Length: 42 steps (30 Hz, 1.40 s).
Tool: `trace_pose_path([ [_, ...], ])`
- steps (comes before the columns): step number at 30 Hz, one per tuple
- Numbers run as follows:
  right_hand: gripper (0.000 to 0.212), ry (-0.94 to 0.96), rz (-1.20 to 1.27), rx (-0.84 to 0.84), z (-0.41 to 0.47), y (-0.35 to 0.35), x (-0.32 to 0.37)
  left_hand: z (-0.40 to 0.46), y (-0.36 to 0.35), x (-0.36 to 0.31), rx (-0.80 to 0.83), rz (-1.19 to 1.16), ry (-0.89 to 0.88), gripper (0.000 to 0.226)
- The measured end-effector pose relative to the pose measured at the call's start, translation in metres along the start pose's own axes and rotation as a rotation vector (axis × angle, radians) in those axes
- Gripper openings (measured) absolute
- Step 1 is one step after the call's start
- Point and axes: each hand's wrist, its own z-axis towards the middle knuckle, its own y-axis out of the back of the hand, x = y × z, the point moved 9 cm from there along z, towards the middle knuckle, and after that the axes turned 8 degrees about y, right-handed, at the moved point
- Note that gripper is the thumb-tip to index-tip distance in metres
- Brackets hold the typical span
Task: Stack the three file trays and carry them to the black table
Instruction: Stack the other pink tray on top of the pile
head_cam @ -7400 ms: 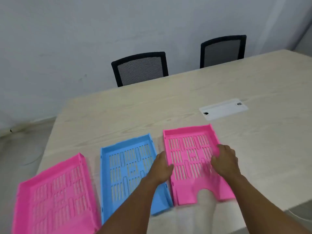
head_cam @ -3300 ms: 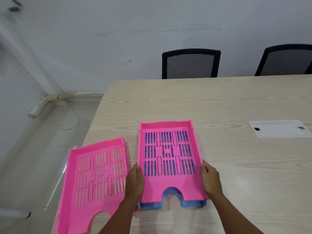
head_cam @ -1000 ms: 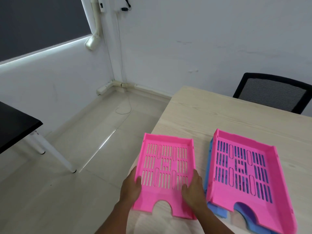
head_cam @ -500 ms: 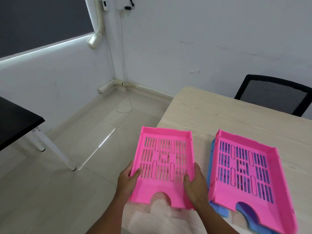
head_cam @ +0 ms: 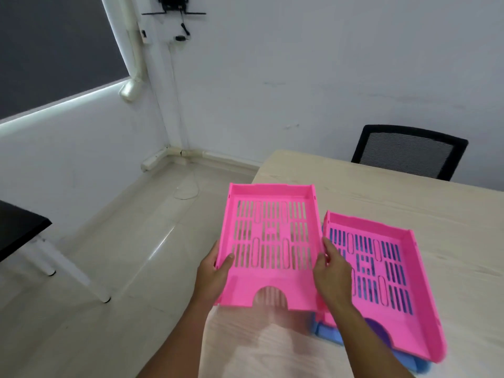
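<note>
I hold a slotted pink file tray [head_cam: 272, 241] in the air over the left corner of the wooden table. My left hand [head_cam: 214, 274] grips its left wall and my right hand [head_cam: 331, 276] grips its right wall. Just to the right, a second pink tray [head_cam: 381, 271] sits nested on a blue tray [head_cam: 327, 332], both resting on the table. Only the blue tray's front edge and the colour through the slots show. The black table [head_cam: 19, 230] is at the far left, across the floor.
The light wooden table [head_cam: 409, 203] fills the right side, with a black mesh chair [head_cam: 406, 156] behind it. Pale tiled floor [head_cam: 122, 255] lies between the two tables. The black table's white legs [head_cam: 68, 271] stand on that floor. White walls meet in a corner beyond.
The pink tray in my hands has come up off the table and risen higher, edging toward the two-tray stack on the right. That stack has not moved.
</note>
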Motion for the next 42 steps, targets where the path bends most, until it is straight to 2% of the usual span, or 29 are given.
trace_pose_path([
  [11, 0.047, -0.190, -0.059, -0.218, -0.008, 0.142, -0.083, -0.042, -0.151, -0.061, 0.247, 0.125, -0.098, 0.055],
  [15, 0.048, -0.254, -0.076, -0.233, -0.013, 0.174, -0.116, -0.058, -0.190, -0.064, 0.276, 0.135, -0.106, 0.048],
  [18, 0.048, -0.264, -0.069, -0.193, -0.012, 0.188, -0.133, -0.059, -0.213, -0.051, 0.268, 0.148, -0.105, 0.054],
  [26, 0.047, -0.273, -0.003, -0.117, 0.004, 0.199, -0.158, -0.069, -0.241, -0.052, 0.234, 0.169, -0.064, 0.052],
  [38, 0.047, -0.312, 0.023, -0.134, 0.009, 0.192, -0.172, -0.075, -0.248, -0.063, 0.215, 0.230, -0.054, 0.043],
  [42, 0.047, -0.288, 0.014, -0.137, 0.017, 0.200, -0.169, -0.073, -0.253, -0.062, 0.215, 0.219, -0.045, 0.048],
])
